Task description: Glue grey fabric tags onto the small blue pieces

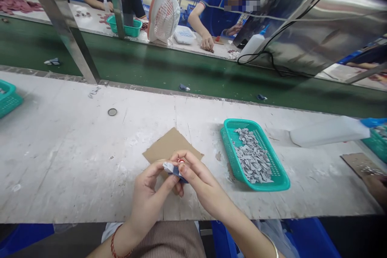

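Observation:
Between both hands, over the near edge of the table, is a small blue and grey-white piece. My left hand pinches it from the left, thumb in front and fingers behind. My right hand closes on it from the right, with the thumb against it. A small red and white round spot shows by the right fingertips; I cannot tell what it is. Under and behind the hands lies a square of brown cardboard. To the right stands a green basket with many small grey pieces.
A white bottle with a blue cap lies at the right, near another person's hand. A bottle cap is at the left. Beyond runs a green conveyor belt carrying several small blue-grey pieces. A metal post rises at the left.

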The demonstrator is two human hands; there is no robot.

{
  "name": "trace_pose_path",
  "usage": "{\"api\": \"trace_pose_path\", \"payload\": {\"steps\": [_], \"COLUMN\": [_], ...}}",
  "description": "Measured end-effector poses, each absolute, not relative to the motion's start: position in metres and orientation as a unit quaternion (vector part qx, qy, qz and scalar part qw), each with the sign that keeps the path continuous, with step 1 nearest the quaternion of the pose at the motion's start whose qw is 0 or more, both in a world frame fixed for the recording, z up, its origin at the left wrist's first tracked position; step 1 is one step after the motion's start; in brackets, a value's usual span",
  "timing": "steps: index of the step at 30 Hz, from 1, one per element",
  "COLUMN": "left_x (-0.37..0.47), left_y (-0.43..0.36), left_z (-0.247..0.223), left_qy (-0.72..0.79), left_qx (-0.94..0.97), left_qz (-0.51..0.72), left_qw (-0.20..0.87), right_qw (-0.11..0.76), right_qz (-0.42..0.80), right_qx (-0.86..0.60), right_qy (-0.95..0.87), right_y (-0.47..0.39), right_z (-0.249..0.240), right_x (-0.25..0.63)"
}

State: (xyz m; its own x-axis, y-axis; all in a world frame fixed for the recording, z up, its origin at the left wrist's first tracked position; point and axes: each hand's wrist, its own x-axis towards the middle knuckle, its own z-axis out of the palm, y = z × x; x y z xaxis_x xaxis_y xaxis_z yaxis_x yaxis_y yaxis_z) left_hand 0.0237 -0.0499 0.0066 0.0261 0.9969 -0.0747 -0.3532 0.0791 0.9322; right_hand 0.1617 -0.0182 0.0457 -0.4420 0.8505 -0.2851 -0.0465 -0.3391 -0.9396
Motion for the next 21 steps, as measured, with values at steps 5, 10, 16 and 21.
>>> {"api": "trace_pose_path", "payload": {"steps": [5,10,16,21], "left_x": [0.029,0.038,0.026,-0.013], "left_y": [-0.05,-0.055,-0.045,-0.01], "left_z": [0.004,0.003,0.004,0.002], "left_qy": [0.44,0.424,0.41,0.486], "left_qx": [0.404,0.411,0.466,0.556], "left_qz": [0.543,0.513,0.541,0.506], "left_qw": [0.591,0.623,0.567,0.445], "right_qw": [0.381,0.385,0.277,0.249], "right_qz": [0.699,0.733,0.606,0.208], "right_qx": [-0.435,-0.413,-0.476,-0.704], "right_qy": [-0.42,-0.379,-0.574,-0.632], "right_y": [-0.021,-0.028,-0.02,0.032], "right_z": [0.035,0.033,0.053,0.043], "right_x": [0.15,0.153,0.213,0.311]}}
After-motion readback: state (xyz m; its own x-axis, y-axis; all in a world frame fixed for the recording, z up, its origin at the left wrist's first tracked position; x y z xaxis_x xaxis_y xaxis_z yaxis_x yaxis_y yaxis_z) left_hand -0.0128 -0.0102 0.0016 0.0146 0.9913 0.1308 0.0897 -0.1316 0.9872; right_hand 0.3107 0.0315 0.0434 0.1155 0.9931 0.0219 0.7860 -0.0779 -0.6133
